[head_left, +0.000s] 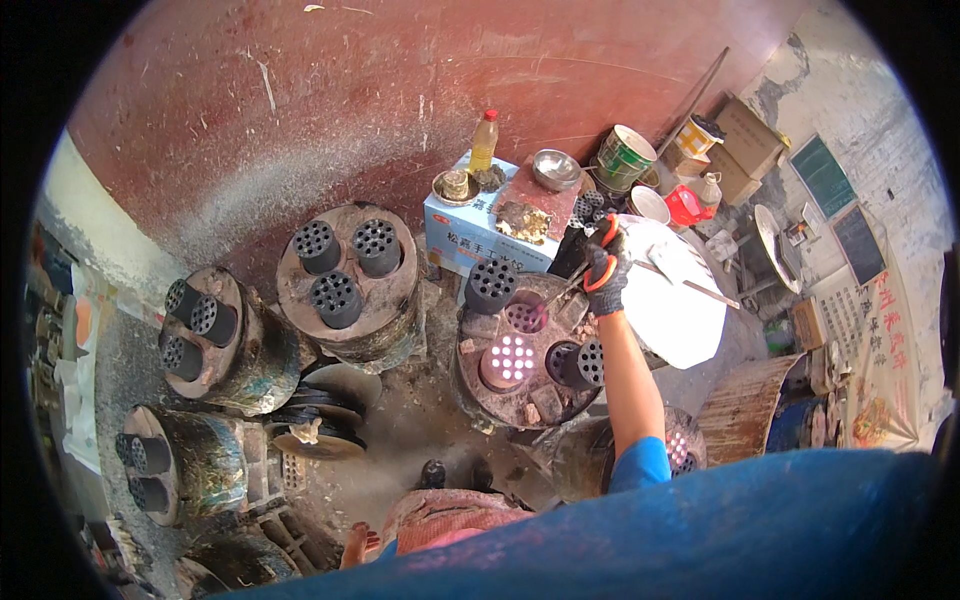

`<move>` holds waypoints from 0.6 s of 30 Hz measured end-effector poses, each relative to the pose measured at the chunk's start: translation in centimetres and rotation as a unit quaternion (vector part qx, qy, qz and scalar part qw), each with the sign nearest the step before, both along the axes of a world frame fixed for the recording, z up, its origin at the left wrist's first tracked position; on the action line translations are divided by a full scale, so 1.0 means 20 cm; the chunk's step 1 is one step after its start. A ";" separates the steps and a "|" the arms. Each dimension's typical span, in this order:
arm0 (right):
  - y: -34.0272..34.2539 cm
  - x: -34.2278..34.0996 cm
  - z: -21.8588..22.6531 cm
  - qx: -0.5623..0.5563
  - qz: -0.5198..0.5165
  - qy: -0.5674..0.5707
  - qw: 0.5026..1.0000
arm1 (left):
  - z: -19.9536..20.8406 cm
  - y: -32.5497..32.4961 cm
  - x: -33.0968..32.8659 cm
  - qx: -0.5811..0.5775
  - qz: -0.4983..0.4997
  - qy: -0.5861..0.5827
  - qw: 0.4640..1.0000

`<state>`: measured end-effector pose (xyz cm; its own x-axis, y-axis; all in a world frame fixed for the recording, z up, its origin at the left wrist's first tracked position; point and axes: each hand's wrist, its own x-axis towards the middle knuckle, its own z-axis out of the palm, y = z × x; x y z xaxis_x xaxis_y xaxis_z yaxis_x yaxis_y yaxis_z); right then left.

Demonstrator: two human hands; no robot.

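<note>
In a black glove, my right hand is closed round the orange-handled tongs. The tongs' jaws point down to the left, over the top of a round stove. In that stove a honeycomb coal briquette glows pinkish white, and a dimmer one sits in the hole by the tongs. A black briquette stands at the stove's upper left edge; more black ones are at its right. My left hand, bare and partly covered, hangs low beside my clothing, fingers loosely apart and holding nothing visible.
Other drum stoves with black briquettes stand on the left. Round lids are stacked between them. Behind is a blue box bearing an oil bottle and a metal bowl. A bright white panel lies right of my arm.
</note>
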<state>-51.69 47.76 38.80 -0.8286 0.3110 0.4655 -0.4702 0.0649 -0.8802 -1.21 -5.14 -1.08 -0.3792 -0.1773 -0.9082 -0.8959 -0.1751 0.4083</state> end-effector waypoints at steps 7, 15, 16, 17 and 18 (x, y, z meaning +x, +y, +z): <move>0.11 0.17 0.57 0.085 -0.138 0.083 0.983 | -0.18 -0.09 -0.06 0.012 -0.030 -0.035 0.999; 0.44 0.97 1.20 0.144 -0.180 0.187 0.955 | -0.44 -0.20 -0.23 0.110 -0.068 -0.028 0.991; 0.50 1.11 1.25 0.048 -0.128 0.189 0.972 | -0.43 -0.21 -0.25 0.098 -0.090 -0.014 0.991; 0.55 1.28 1.33 0.089 -0.112 0.184 0.973 | -0.43 -0.23 -0.27 0.087 -0.109 0.005 0.990; 0.59 1.45 1.37 0.115 -0.144 0.204 0.962 | -0.42 -0.23 -0.29 0.075 -0.124 0.027 0.989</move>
